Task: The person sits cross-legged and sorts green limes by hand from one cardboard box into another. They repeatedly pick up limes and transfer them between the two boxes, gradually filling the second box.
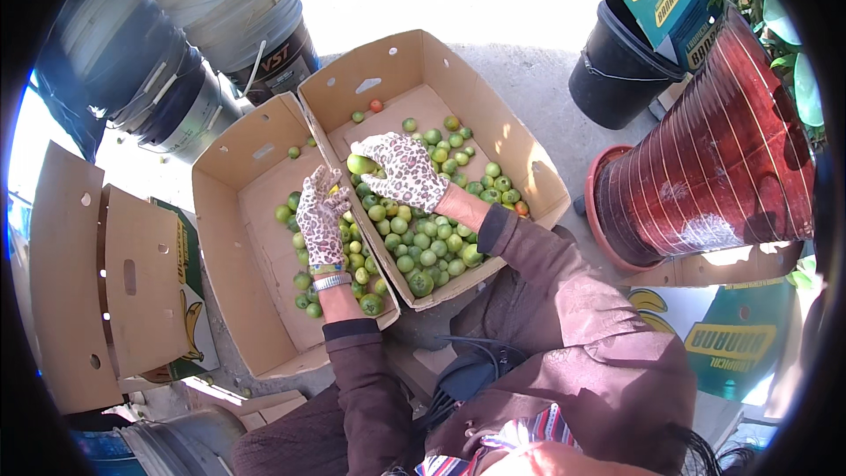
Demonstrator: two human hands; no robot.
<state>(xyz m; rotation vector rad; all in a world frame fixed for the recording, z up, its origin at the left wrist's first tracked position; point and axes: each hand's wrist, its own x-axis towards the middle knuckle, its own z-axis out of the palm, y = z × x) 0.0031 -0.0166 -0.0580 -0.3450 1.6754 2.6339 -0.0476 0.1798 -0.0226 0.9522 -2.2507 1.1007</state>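
Two cardboard boxes stand side by side before me, a right box (493, 97) and a left box (231, 286). Green tomatoes (427, 242) lie heaped in the right one, with a few reddish ones among them. My right hand (407, 172), in a leopard-print glove, grips a single green tomato (359, 164) near the shared wall. Over the left box is my left hand (322, 219), gloved alike, its fingers loosely bent and apart; a small yellow patch shows at the fingertips. Below it, more green tomatoes (370, 303) gather along that box's right side.
Plastic buckets (273, 44) stand at the far left, and a black bucket (608, 79) at the far right. A large red pot (705, 159) on a saucer is to my right. Folded cardboard (145, 282) leans at the left. A green banana box (731, 339) lies at the lower right.
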